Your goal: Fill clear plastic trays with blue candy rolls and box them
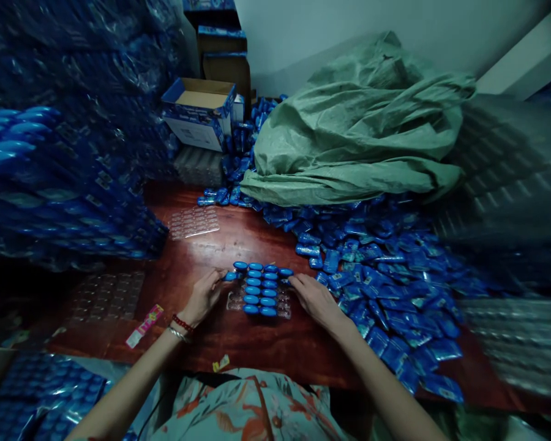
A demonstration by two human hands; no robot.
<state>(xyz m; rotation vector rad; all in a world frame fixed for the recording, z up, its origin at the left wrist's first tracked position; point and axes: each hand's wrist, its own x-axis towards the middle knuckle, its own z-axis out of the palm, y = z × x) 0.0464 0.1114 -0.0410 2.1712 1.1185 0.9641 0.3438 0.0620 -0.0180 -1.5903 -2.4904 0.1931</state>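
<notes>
A clear plastic blister tray (235,302) lies on the table before me. Its two middle columns are filled with shiny blue oval capsules (253,282), and the top of each outer column also has one. My left hand (206,294), with a red beaded bracelet and a silvery one, is at the tray's left side. Its fingertips pinch a blue capsule (231,276) over the left column. Over at the right column, my right hand (313,299) has its fingers closed on another blue capsule, mostly hidden by the fingertips. Lower slots in both outer columns show bare plastic.
Loose blue packets (386,275) are heaped on the right, partly under a green sheet (358,135). Stacked filled trays (64,184) rise at left. Vacant trays (195,222) lie nearby. An open carton (199,113) stands behind. A pink-yellow wrapper (144,326) lies on the reddish table (183,349).
</notes>
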